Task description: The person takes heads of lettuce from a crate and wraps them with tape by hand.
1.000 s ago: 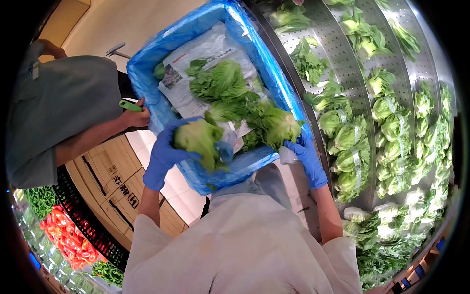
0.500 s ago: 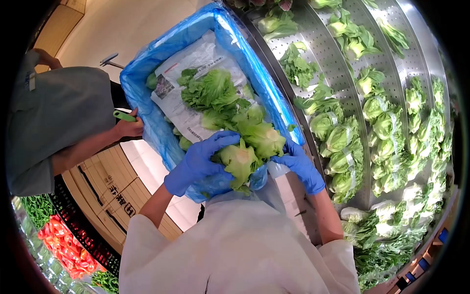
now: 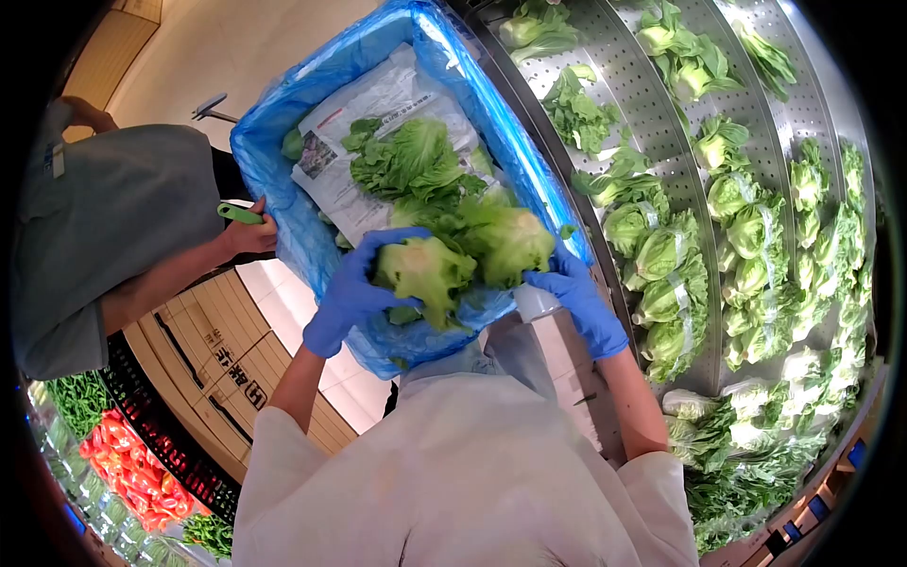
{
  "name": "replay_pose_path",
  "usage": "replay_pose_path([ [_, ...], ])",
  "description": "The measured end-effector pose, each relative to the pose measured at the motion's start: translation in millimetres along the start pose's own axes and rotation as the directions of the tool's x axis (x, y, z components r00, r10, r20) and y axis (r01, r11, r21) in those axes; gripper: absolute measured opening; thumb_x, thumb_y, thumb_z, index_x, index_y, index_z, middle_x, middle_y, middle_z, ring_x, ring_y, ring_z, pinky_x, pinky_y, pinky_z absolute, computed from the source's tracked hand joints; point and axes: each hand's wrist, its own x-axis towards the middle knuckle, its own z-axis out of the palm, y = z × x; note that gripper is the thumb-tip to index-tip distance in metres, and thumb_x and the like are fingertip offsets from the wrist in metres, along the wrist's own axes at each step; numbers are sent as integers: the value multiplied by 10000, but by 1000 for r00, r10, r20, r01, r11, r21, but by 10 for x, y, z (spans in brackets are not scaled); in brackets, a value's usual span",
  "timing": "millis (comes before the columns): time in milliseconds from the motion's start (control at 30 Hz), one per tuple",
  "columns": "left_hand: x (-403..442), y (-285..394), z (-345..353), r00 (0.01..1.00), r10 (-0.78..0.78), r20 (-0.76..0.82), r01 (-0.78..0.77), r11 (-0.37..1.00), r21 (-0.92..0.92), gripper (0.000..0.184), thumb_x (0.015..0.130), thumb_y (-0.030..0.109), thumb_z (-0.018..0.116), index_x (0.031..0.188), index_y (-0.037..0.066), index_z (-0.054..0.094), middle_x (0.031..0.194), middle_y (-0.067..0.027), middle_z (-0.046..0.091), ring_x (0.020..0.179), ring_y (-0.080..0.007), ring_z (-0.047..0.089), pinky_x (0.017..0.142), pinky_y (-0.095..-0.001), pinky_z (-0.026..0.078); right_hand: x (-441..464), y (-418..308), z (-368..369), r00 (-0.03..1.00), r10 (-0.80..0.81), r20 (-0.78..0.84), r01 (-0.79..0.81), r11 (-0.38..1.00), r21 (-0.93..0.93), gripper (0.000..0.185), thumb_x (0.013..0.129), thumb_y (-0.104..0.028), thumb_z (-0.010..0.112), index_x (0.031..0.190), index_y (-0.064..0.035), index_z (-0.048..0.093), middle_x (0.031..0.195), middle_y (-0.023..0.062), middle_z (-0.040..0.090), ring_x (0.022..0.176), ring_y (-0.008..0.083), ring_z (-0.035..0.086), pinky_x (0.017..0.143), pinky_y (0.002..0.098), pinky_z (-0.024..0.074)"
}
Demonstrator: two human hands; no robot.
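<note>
In a blue glove, my left hand (image 3: pixel 357 291) is wrapped round a green lettuce head (image 3: pixel 427 272), its pale cut base facing up. My right hand (image 3: pixel 578 295), also gloved, holds a second lettuce head (image 3: pixel 515 248) from its right side; the fingertips are partly behind the leaves. The two heads are side by side over the near end of a crate lined with blue plastic (image 3: pixel 553 194). Inside the crate, loose lettuce (image 3: pixel 416 161) lies on printed white paper (image 3: pixel 326 194).
A co-worker's hand (image 3: pixel 253 234) with a green-handled tool (image 3: pixel 239 214) is at the crate's left edge. Perforated shelves (image 3: pixel 652 123) with leafy vegetables, some taped, curve along the right. Red peppers (image 3: pixel 132 472) and wooden cabinets (image 3: pixel 222 359) are at the lower left.
My left hand first moved right with its lettuce, beside the one at my right hand, then shifted slightly up and left. The crate has shifted slightly in view.
</note>
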Motion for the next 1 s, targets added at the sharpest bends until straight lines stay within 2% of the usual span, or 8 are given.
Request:
replay_pose_path([
  [167,-110,-55,-325,963,108,-245,-61,980,191,754,550,99,825,1194,44,438,1215,-102,513,1074,-181,507,920,-312,411,-271,-181,-150,987,-56,-149,72,992,103,497,755,-40,584,1232,-13,447,1077,65,570,949,144,552,826,278,444],
  [267,-91,-9,-383,929,101,-357,39,930,364,713,567,67,795,1189,17,451,1193,-78,536,1054,-170,527,906,-290,416,-528,-221,-111,983,-104,-149,154,910,385,515,748,8,594,1240,-21,447,1114,75,567,974,151,561,837,272,447],
  [400,-29,-35,-361,915,166,-368,-25,933,359,690,583,41,773,1192,15,450,1221,-101,511,1060,-193,528,907,-305,426,-524,-251,111,999,40,-3,-37,958,285,518,752,-23,620,1241,-24,448,1099,52,566,993,129,534,878,285,417],
  [567,-55,251,-328,905,244,-348,-262,965,-4,694,589,-32,741,1198,-1,410,1296,-159,413,1115,-259,489,915,-377,461,-23,109,62,999,-41,4,40,988,148,522,754,-33,643,1237,-15,445,1072,47,573,981,121,531,849,259,420],
  [600,-84,214,-380,871,378,-315,-306,917,255,714,583,-57,737,1205,-8,391,1304,-170,397,1132,-273,475,900,-387,475,-8,149,-7,997,3,-75,7,991,130,526,754,-29,642,1241,-15,442,1065,46,575,971,119,537,841,255,424],
  [700,-195,179,-488,848,371,-379,-273,918,289,727,577,-62,739,1213,-8,389,1299,-168,405,1125,-267,481,901,-382,474,-102,236,-121,987,8,-158,11,993,114,522,754,-9,614,1244,-12,438,1039,47,587,931,122,560,818,257,441],
  [900,-224,97,-442,887,231,-399,-95,939,330,719,583,-81,698,1220,-13,371,1303,-163,402,1116,-264,487,908,-392,465,-544,-33,106,999,23,-49,7,842,539,524,744,26,555,1252,-3,428,1120,75,558,993,138,542,820,262,447],
  [1000,-179,216,-306,903,234,-360,-137,951,276,744,573,-64,714,1227,1,365,1284,-169,424,1113,-268,489,910,-388,460,-233,-197,259,1000,-12,-19,19,920,392,524,765,-19,588,1259,-6,416,1109,65,558,982,128,542,823,259,447],
])
